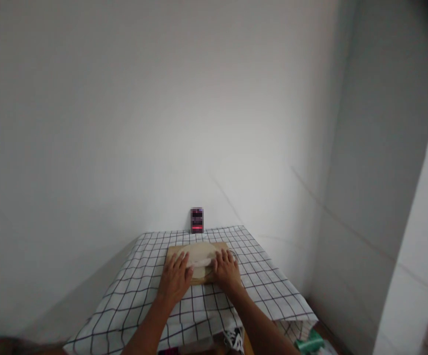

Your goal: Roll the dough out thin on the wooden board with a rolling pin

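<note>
A flattened round of pale dough [196,250] lies on a wooden board [219,245]. Across the dough runs a whitish rolling pin [200,263], its ends covered by my hands. My left hand [176,276] rests over the left end, fingers stretched forward and slightly apart, thumb pointing inward. On the right end lies my right hand [228,271], palm down with its fingers spread over the pin. What is under both palms is hidden.
The board sits on a table with a white, black-checked cloth [266,281]. A phone [196,220] leans upright against the white wall [199,123] at the back edge. Something green [310,342] lies below the table's right front corner. A black-and-white shoe [234,339] shows at the bottom.
</note>
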### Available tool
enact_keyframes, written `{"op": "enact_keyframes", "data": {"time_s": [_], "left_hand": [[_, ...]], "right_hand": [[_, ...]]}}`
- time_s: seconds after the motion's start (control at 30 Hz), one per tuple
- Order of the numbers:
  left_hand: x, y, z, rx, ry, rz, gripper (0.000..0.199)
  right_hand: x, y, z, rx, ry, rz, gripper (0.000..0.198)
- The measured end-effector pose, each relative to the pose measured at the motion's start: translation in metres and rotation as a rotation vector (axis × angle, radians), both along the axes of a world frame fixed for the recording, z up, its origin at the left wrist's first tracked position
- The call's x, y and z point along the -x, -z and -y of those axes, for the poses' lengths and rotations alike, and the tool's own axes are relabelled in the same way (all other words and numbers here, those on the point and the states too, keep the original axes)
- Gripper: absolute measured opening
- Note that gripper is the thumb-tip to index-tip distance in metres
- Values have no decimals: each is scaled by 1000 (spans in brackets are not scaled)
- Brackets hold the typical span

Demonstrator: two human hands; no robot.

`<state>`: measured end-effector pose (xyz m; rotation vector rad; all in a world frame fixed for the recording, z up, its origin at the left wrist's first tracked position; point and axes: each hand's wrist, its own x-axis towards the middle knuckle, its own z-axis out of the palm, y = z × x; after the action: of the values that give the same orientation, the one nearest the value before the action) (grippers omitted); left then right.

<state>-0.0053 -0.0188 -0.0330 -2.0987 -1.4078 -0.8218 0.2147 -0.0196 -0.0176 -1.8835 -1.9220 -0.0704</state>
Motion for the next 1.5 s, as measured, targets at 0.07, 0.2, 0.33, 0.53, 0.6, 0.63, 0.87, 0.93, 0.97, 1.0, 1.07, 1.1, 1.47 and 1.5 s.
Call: {"op": "enact_keyframes", "data": {"time_s": [0.07,0.2,0.33,0.53,0.6,0.63,0.87,0.93,0.97,1.0,1.07,1.1,1.47,1.5], "left_hand": [[0,0,10,11,-9,-14,52],[-3,-1,29,6,-21,-30,56],[-2,-1,41,-1,-10,-21,56],[3,-1,48,44,50,-9,53],[3,-2,46,52,49,2,52],[2,-3,45,54,43,9,51],[-1,-9,15,124,18,24,45],[1,-10,4,137,42,28,42],[1,-12,-1,142,51,32,40],[1,-14,-6,148,54,34,39],[0,-20,-16,172,41,22,38],[-1,-24,-21,186,30,10,39],[0,-34,-92,305,-74,-19,45],[0,-34,-99,326,-93,-19,47]], "right_hand": [[0,0,8,-1,-3,-15,52],[-2,2,23,-1,-7,-22,54],[-2,5,36,-2,-6,-24,57],[0,8,47,-41,11,-35,57],[0,7,45,-32,15,-37,57],[0,5,42,-22,13,-35,57],[-3,-7,8,37,-31,-3,57],[-6,-9,-3,57,-65,11,58],[-7,-10,-9,60,-86,19,59],[-8,-11,-15,63,-102,24,58],[-10,-13,-27,82,-123,23,58],[-11,-14,-33,95,-129,17,58],[-3,-26,-103,113,-134,38,69],[-2,-27,-110,116,-115,39,71]]}}
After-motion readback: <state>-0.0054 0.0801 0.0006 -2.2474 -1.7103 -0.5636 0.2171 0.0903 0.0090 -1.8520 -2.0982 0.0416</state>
